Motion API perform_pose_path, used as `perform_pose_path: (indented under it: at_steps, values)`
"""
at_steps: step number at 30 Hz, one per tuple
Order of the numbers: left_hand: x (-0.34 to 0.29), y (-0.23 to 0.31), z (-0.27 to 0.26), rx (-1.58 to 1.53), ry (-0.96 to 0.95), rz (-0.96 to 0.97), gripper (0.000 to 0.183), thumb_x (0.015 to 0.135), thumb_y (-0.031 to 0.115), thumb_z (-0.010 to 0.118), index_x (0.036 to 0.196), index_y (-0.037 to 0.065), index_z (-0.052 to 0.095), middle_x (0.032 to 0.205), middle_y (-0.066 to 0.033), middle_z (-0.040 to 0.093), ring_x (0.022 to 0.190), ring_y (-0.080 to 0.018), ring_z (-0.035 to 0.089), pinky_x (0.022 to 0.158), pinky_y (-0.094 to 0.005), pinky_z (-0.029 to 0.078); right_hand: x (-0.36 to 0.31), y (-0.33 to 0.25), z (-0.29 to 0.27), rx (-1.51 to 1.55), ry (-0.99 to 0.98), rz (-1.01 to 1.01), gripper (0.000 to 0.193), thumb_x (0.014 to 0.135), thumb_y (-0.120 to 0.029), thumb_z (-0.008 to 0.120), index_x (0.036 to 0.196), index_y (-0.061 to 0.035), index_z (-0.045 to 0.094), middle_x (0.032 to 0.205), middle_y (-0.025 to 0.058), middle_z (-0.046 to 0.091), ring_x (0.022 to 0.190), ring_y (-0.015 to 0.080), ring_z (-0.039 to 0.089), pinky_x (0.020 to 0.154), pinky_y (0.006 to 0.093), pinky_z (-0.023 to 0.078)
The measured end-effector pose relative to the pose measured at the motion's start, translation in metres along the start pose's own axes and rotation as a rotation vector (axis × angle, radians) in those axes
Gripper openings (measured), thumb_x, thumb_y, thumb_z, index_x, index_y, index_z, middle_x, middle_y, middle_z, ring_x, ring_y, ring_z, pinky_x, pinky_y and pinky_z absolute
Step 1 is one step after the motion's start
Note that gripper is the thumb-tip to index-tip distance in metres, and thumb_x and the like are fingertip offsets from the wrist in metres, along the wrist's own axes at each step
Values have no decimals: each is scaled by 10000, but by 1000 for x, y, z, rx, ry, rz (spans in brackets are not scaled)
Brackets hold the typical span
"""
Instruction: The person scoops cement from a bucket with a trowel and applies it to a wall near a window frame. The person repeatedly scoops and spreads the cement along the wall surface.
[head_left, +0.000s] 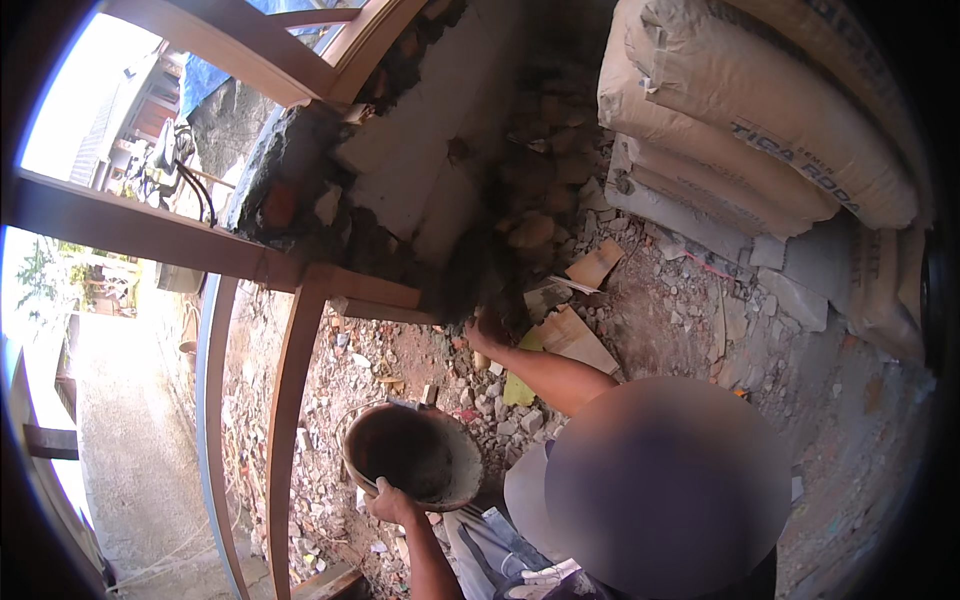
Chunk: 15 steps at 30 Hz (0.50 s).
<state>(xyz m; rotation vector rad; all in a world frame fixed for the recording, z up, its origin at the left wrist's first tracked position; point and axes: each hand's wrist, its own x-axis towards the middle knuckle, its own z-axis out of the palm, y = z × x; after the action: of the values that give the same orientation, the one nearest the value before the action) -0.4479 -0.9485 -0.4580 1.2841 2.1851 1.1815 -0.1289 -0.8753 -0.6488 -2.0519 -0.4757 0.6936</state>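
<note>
A round, worn bucket [455,468] with a dark inside tilts over the rubble, its mouth facing up and left. My left hand [392,504] is closed on its near rim, the thumb over the edge. My right arm reaches out to the base of a broken, shadowed wall, where my right hand [484,334] is beside a dark mass [478,275]. Shadow and blur hide those fingers, so I cannot make out what they hold, if anything. Close to that forearm lie a flat beige board [578,340] and a yellowish piece [518,388].
Stacked cement bags [770,150] rise at the right. Wooden frame posts [284,430] and a crossbeam [140,225] stand at the left. Broken masonry [430,120] is at the top. Stones and rubble [350,370] cover the ground. A blurred round patch hides the lower right.
</note>
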Motion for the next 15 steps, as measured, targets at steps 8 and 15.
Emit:
perform_pose_path:
  at_steps: [8,15]
  values:
    - [23,-24,-8,26,-56,66,336,809,102,628,1064,-116,599,926,-163,669,726,-233,617,671,-380,516,0,18,-3,33,-185,-12,618,882,-354,568,1365,-6,403,1153,272,607,1062,423,606,921,495,488]
    - [28,-35,-9,94,1,34,384,793,144,621,1052,-140,613,923,-191,669,768,-293,626,729,-404,504,22,19,-35,739,-598,314,430,885,-285,612,1210,-11,547,1008,183,617,869,286,629,738,419,537]
